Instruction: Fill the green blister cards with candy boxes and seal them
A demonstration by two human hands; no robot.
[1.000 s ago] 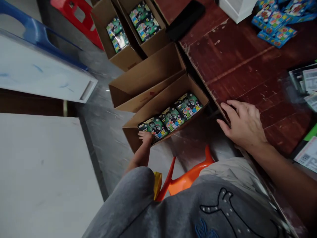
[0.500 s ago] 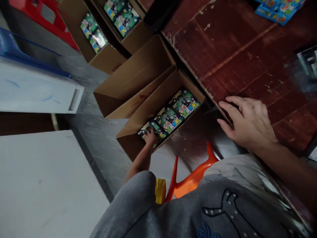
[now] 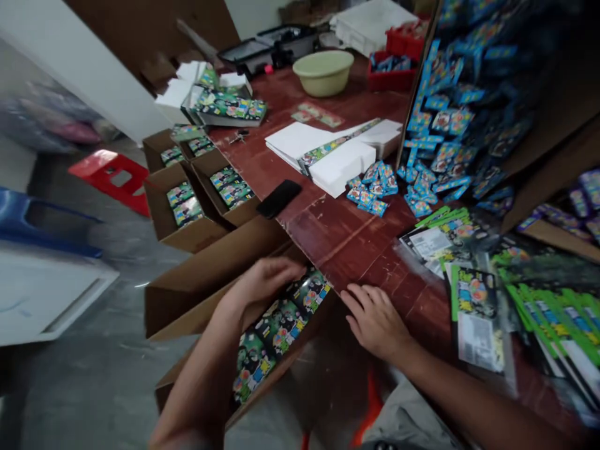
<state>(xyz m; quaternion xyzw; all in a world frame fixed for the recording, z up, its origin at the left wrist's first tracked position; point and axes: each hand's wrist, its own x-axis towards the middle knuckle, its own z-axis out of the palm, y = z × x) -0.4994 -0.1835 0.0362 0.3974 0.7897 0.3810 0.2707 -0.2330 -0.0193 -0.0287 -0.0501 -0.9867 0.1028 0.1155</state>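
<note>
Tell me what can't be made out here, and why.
- Left hand, head view: blurred; whether its fingertips touch the green packs can't be told.
- Left end of the packs' carton, head view: partly hidden by the left forearm.
- Blue plastic piece, head view: cut off by the left edge.
- Fine print on the white label, head view: too small and blurred.

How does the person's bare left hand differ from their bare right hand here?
The left hand is above the brown cardboard box of green-and-black packs; the right hand rests at the dark red table's edge. The left hand's fingers sit close together, while the right hand's are slightly spread. Both show their backs.
</note>
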